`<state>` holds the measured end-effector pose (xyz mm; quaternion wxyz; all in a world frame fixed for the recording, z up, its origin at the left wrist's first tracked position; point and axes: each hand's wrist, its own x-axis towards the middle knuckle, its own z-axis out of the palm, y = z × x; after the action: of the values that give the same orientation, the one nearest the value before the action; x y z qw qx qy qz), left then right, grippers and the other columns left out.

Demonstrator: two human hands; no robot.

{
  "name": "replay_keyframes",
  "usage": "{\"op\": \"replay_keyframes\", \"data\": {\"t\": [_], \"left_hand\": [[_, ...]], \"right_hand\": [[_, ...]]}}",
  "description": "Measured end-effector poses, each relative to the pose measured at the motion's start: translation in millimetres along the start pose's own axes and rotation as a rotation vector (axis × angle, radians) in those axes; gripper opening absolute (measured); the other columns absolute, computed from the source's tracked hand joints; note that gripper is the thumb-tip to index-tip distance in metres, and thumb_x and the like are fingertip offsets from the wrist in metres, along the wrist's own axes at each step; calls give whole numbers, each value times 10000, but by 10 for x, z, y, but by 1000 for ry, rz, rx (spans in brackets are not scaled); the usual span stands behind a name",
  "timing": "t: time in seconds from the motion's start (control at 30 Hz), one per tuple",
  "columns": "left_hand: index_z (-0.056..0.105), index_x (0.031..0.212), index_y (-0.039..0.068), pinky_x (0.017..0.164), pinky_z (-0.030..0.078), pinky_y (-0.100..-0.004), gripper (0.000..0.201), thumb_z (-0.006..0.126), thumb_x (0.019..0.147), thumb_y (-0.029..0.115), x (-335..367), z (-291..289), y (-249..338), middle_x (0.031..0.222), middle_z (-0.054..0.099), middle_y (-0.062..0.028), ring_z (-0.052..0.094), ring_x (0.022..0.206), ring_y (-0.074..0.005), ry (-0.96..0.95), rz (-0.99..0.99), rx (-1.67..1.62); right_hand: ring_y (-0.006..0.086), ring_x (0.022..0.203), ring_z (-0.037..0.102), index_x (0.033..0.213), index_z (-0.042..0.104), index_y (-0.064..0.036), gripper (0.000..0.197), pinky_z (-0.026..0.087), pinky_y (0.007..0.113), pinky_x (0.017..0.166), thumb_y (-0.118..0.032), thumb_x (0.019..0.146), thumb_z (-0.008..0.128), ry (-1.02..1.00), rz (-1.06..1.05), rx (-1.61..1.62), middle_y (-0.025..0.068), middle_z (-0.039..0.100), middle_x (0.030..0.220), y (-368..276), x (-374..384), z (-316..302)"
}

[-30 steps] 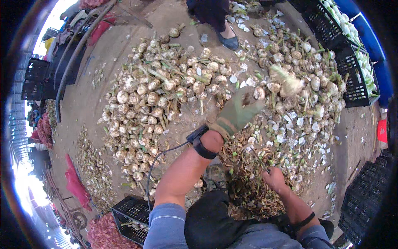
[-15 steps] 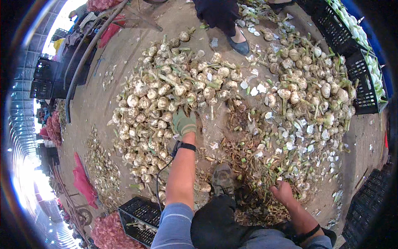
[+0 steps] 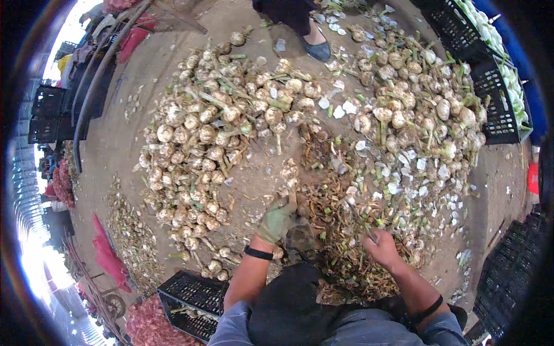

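Observation:
My left hand (image 3: 277,222), in a pale green glove, is closed round the stem of a soil-stained garlic bulb (image 3: 289,169). The bulb points away from me, above bare ground beside the trimmings. My right hand (image 3: 380,247), ungloved, is closed on a thin knife (image 3: 359,220) whose narrow blade slants up and left; most of its handle is hidden in my fist. A wide heap of garlic bulbs (image 3: 199,135) with stems lies ahead and to the left. Beneath and between my hands spread brown and green stem trimmings (image 3: 337,230).
Another garlic pile (image 3: 404,86) lies at the far right, with white peelings in front. Black crates (image 3: 499,104) holding pale stalks stand beyond it; stacked crates (image 3: 508,277) are nearer. At lower left are a black crate (image 3: 193,294) and a pink mesh sack (image 3: 153,326). Another person's shoe (image 3: 317,49) is ahead.
My left hand has drawn back from the heap toward me with a garlic bulb. My right hand has shifted slightly up and left, and the knife blade now shows. The whole view has shifted a little.

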<state>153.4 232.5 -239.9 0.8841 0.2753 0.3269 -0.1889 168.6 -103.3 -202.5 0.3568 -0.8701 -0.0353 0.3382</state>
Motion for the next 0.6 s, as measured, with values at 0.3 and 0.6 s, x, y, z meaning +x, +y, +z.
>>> {"op": "replay_keyframes", "data": {"t": [0.3,0.6], "left_hand": [[603,1277,81,685,493,-257,480,705,834,235,-102,485,-151,919,662,4,611,767,-94,-372,-252,915],[597,1195,18,644,490,-297,418,634,822,204,-182,1008,-178,830,642,-27,588,720,-117,-208,220,933]], "right_hand": [[46,635,451,945,616,-65,281,401,249,572,-330,901,696,119,138,788,-63,534,767,-1020,302,-140],[33,553,443,1098,623,-48,216,329,223,479,-167,921,659,1,81,850,-69,529,701,-894,289,19]]}}
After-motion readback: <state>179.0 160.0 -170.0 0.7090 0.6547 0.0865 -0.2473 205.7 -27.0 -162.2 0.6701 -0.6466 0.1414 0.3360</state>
